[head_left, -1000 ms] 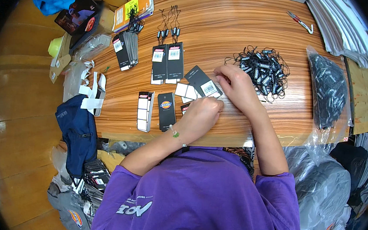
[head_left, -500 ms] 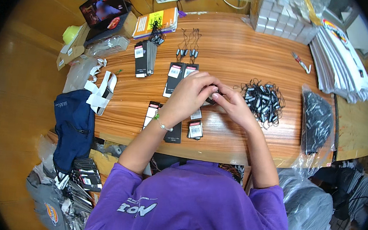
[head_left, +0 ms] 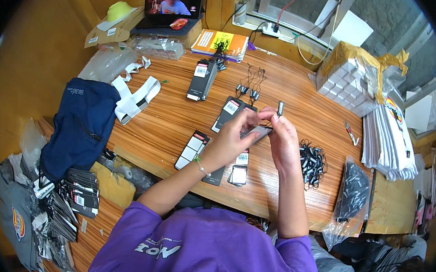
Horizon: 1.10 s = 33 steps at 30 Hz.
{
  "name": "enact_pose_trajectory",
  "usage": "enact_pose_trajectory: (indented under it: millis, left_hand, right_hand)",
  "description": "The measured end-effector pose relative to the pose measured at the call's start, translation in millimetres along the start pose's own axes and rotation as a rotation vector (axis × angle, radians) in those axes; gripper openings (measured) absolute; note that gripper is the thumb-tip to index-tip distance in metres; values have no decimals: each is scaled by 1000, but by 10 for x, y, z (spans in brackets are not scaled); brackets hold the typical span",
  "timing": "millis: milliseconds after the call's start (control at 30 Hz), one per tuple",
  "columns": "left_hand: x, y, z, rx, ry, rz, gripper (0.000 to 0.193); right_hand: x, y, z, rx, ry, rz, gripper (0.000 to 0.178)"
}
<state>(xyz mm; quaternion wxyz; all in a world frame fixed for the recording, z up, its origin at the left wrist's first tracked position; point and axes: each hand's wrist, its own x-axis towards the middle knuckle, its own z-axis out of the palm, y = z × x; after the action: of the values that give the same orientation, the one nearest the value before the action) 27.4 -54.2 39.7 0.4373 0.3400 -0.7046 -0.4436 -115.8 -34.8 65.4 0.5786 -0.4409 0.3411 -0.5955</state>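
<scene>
My left hand [head_left: 234,137] is closed on a dark hang tag [head_left: 258,134], gripped by its edge over the middle of the table. Close by on the right, my right hand [head_left: 284,142] pinches a black hang tag string whose small plastic lock [head_left: 280,108] sticks up above the fingertips. Under and around my hands lie black hang tags [head_left: 225,117], more tags with white labels [head_left: 192,150], and a small stack of square tags [head_left: 238,175]. A heap of black tag strings [head_left: 311,165] lies right of my right wrist. Several strings [head_left: 248,91] are laid out beyond the tags.
A stack of black tags [head_left: 200,82] stands farther back, near notebooks [head_left: 221,44] and a laptop [head_left: 170,2]. At right are a bag of strings [head_left: 354,189], snips [head_left: 351,133], white packages [head_left: 391,143] and wrapped small boxes [head_left: 347,80]. A navy bag [head_left: 81,126] hangs over the left edge.
The view has swung, shifting the table in the picture. My hands have come apart slightly; the string's lock now rises clear from my right fingers, and the tag in my left shows.
</scene>
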Motion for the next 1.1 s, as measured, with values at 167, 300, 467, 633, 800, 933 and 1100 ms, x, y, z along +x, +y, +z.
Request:
enact_pose_trajectory:
  millis: [167,300,467,633,800,933,1100]
  left_hand:
    - [-64,-171,-181,-301,-223,-63,15]
    - [-92,-109,-305,-534,-374,-205,13]
    - [-82,-166,-371,-638,-377,-248,15]
    - [-7,-269,-415,-579,-323,-72,50]
    - [83,-251,-576,-742,-240,-246,37]
    - [280,-441,-603,-494,-158,-302,23]
    - [613,-780,-400,-235,-170,-353,24]
  right_hand:
    - [89,-35,68,118,17,27,26]
    - [219,-30,50,122,-16,2,30]
    - [423,-163,-3,200,9,-45,29]
    - [658,-374,-92,199,18,-140,26]
    - [889,-372,-97,198,13,-129,25]
    - [1068,-335,-191,128,-2,-170,25]
    - [1407,-195,-501,43,148,-101,24]
